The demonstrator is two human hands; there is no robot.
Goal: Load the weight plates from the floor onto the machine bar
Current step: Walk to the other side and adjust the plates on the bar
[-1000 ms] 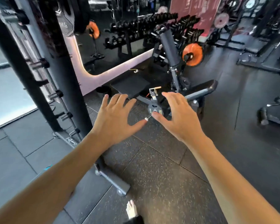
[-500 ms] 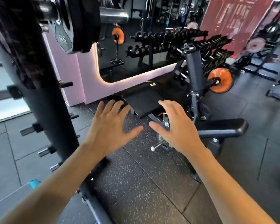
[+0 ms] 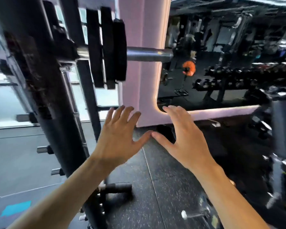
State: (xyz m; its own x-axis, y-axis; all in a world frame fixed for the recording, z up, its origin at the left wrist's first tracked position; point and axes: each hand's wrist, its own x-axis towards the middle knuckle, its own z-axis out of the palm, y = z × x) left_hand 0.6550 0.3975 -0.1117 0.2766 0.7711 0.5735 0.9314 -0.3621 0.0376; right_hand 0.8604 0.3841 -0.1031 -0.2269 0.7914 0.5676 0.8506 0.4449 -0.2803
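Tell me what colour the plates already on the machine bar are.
Black, all three plates, seen edge-on on the silver bar in the head view.

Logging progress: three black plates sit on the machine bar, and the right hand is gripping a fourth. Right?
Not quite. Three black plates do sit on the machine bar, but the head view shows the right hand open and empty, like the left hand.

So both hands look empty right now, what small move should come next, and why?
Probably look down and lower both hands toward the floor to find another plate. The left hand and right hand hover open and empty, thumbs nearly touching. Three black plates already sit on the bar, whose sleeve still has bare room. No loose plate is clearly in view.
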